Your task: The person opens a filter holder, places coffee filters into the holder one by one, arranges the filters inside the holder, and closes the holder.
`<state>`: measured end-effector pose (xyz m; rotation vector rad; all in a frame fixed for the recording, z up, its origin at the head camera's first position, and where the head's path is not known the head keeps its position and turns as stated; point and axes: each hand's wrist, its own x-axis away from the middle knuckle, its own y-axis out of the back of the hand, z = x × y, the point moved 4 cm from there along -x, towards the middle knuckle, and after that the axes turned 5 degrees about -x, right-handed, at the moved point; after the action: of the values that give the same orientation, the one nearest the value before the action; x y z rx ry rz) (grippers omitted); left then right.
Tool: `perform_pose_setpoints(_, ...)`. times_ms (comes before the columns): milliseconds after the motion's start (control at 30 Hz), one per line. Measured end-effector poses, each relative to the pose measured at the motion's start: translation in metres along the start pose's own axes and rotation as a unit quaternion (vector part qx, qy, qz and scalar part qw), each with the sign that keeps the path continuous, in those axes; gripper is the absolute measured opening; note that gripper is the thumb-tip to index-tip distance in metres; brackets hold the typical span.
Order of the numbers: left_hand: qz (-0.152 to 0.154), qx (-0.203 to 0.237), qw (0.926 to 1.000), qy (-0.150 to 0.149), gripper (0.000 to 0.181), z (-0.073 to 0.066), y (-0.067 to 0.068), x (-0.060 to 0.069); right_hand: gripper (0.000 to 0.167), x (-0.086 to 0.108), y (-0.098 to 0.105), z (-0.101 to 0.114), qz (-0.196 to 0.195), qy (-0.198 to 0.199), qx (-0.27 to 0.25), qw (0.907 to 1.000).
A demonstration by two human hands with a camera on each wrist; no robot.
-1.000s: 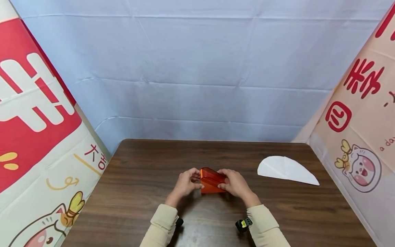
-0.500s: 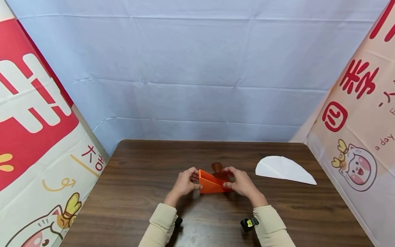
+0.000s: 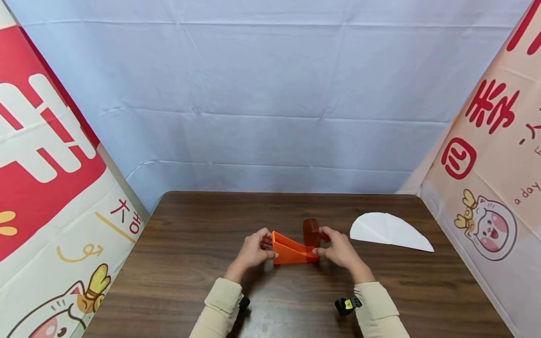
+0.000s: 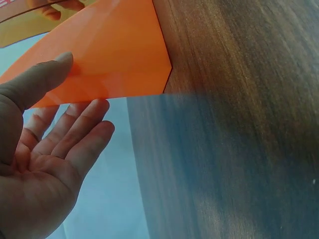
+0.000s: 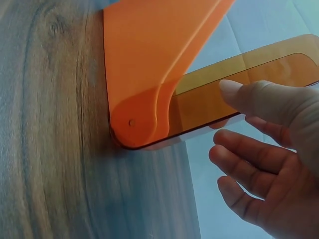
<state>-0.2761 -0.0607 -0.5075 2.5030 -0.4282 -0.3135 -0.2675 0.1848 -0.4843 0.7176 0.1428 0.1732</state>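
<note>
On the table stands a wedge-shaped orange plastic box (image 3: 289,251) with a see-through amber lid (image 3: 311,233) hinged at its low right end. The lid points upward, away from the box, so the box top is uncovered. My left hand (image 3: 254,251) grips the tall left end, thumb (image 4: 52,72) on the front face and fingers behind. At the hinge end, my right hand (image 3: 338,249) holds the lid, its thumb (image 5: 244,92) against the lid's side and the other fingers lower down, partly hidden. In the right wrist view a small round pivot (image 5: 131,123) shows at the box's corner.
A white half-round sheet (image 3: 389,230), probably paper, lies on the dark wooden table (image 3: 203,220) to the right. Pale blue cloth (image 3: 262,94) hangs behind the table. Printed cloths (image 3: 486,211) close in both sides.
The amber lid has swung from over the orange box up and to the right. My right hand moved rightward with it; my left hand stayed on the box.
</note>
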Motion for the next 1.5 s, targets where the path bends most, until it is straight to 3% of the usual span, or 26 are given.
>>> perform_pose_setpoints(600,0.006,0.003,0.9996,0.029,0.035,-0.001,0.000,-0.003,0.041,0.013,0.019,-0.024,-0.002,-0.059,-0.082,0.9949)
perform_pose_setpoints(833,0.010,0.003,0.9997,0.021,0.034,-0.001,-0.001,-0.004,0.046,0.014,0.022,-0.033,0.008,-0.069,-0.150,0.9863)
perform_pose_setpoints(1133,0.010,0.002,0.9997,0.021,0.036,0.002,-0.001,-0.004,0.052,0.019,0.019,-0.050,0.001,-0.089,-0.200,0.9757)
perform_pose_setpoints(1367,0.012,-0.006,0.9996,0.025,0.036,-0.001,0.000,-0.005,0.052,0.021,0.016,-0.063,0.015,-0.079,-0.258,0.9628)
perform_pose_setpoints(1500,0.013,-0.008,0.9994,0.032,0.037,-0.002,0.000,-0.005,0.051,0.022,0.015,-0.064,0.016,-0.081,-0.266,0.9604)
